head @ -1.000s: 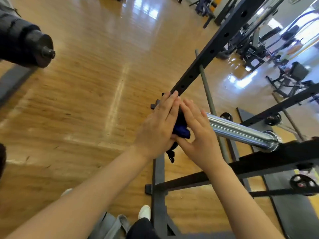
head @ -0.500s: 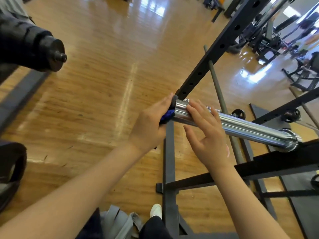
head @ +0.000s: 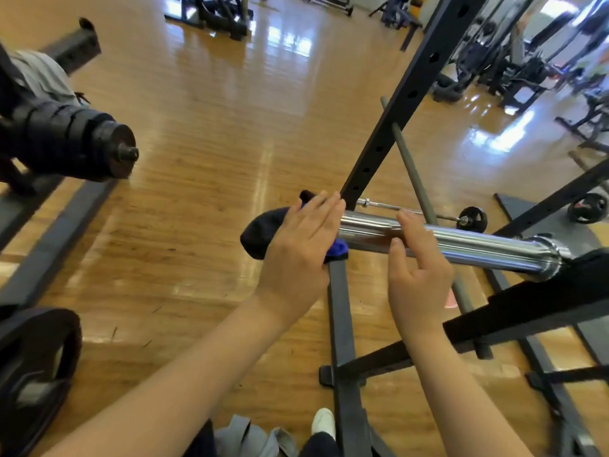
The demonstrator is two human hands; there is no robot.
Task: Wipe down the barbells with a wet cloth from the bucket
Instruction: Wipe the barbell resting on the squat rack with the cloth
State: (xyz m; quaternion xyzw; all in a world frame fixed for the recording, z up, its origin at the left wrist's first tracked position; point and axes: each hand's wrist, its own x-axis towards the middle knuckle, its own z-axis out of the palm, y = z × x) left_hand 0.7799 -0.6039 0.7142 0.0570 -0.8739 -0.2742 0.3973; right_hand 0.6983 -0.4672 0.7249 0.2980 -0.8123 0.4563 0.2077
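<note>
A chrome barbell sleeve [head: 474,247] lies across the black rack, its free end pointing left. A dark blue cloth [head: 263,235] covers that end. My left hand [head: 298,250] presses the cloth against the end with its fingers straight. My right hand [head: 418,275] rests on the sleeve a little to the right, fingers loosely bent over the top of the bar. No bucket is in view.
The black rack upright [head: 405,100] rises behind the sleeve, its base rail [head: 341,324] runs toward my white shoe [head: 323,422]. A loaded bar end [head: 82,146] juts in at the left above a black plate [head: 36,364]. A small barbell [head: 428,212] lies on the wooden floor.
My left hand has pushed the cloth out over the sleeve's end, so more cloth shows on the left. My right hand has slid a little rightward along the sleeve.
</note>
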